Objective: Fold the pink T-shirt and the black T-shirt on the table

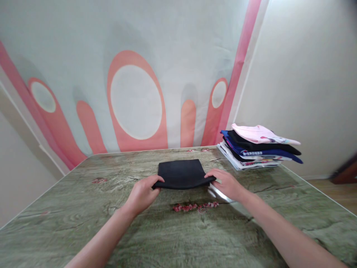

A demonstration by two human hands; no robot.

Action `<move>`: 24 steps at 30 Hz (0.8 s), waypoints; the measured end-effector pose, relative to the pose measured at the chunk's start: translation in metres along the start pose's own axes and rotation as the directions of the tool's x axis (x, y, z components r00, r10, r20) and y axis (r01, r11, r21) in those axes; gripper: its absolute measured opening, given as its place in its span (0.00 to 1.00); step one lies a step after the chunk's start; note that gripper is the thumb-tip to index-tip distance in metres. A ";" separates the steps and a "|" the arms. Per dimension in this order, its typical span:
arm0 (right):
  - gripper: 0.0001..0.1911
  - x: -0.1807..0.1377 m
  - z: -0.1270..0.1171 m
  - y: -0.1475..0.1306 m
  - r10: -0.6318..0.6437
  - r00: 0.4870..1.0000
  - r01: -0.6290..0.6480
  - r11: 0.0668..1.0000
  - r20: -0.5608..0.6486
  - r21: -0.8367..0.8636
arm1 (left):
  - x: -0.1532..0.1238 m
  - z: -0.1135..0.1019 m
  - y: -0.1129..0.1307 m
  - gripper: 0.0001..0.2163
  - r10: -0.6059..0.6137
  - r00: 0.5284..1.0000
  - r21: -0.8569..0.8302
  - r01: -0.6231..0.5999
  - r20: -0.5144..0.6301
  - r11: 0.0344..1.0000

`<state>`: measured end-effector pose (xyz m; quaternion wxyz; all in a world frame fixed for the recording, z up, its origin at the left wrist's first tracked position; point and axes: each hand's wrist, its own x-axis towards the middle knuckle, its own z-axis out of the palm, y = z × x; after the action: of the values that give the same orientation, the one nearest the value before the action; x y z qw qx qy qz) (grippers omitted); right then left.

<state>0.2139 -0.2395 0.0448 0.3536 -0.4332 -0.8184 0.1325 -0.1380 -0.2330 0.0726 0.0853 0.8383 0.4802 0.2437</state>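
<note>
A folded black garment point(180, 172) lies flat on the green marbled table point(83, 219), a little beyond the middle. My left hand point(143, 193) pinches its near left corner, fingers closed on the cloth. My right hand point(225, 183) grips the near right corner the same way. Both forearms reach in from the bottom edge, and the garment's near edge is lifted slightly between the two hands.
A stack of folded clothes point(258, 147), pink on top with black, blue and white below, sits at the table's far right corner. A pink and grey patterned hanging point(134, 74) covers the wall behind. Small pink flower marks point(195, 206) decorate the tabletop.
</note>
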 end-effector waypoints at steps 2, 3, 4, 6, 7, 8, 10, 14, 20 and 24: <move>0.11 0.001 -0.028 -0.024 0.063 0.998 -0.065 0.994 0.026 0.087 | 0.003 -0.031 0.014 0.11 -0.080 0.997 -0.090 0.079 -0.002 0.993; 0.10 0.003 -0.043 -0.036 0.106 0.994 -0.109 0.985 0.031 0.130 | 0.006 -0.048 0.021 0.11 -0.120 0.993 -0.143 0.120 0.005 0.983; 0.11 0.005 -0.056 -0.048 0.149 0.988 -0.154 0.970 0.041 0.188 | 0.011 -0.064 0.028 0.11 -0.153 0.988 -0.208 0.152 0.010 0.966; 0.13 0.010 -0.077 -0.064 0.225 0.972 -0.235 0.915 0.071 0.328 | 0.022 -0.089 0.038 0.12 -0.166 0.985 -0.350 0.173 0.048 0.921; 0.14 0.012 -0.084 -0.068 0.252 0.963 -0.268 0.875 0.094 0.403 | 0.028 -0.096 0.040 0.13 -0.160 0.984 -0.411 0.178 0.080 0.894; 0.15 0.015 -0.086 -0.068 0.275 0.953 -0.301 0.829 0.124 0.472 | 0.034 -0.099 0.040 0.14 -0.154 0.980 -0.456 0.196 0.127 0.868; 0.17 0.018 -0.080 -0.059 0.314 0.925 -0.379 0.728 0.212 0.571 | 0.045 -0.092 0.033 0.15 -0.169 0.954 -0.502 0.276 0.249 0.820; 0.18 0.012 -0.034 -0.009 0.384 0.829 -0.559 0.603 0.408 0.569 | 0.051 -0.038 -0.002 0.17 -0.227 0.846 -0.512 0.482 0.482 0.711; 0.15 -0.007 0.026 0.057 0.582 0.804 -0.591 0.761 0.121 0.267 | 0.036 0.024 -0.052 0.28 -0.357 0.836 -0.490 0.538 0.418 0.685; 0.15 -0.007 0.033 0.063 0.419 0.906 -0.423 0.900 0.063 0.102 | 0.040 0.034 -0.061 0.23 -0.216 0.916 -0.368 0.339 0.337 0.866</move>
<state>0.2326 -0.2051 -0.0152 0.3245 -0.5763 -0.7034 0.2603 -0.1516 -0.1643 0.0329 0.3657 0.7477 0.5159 0.2027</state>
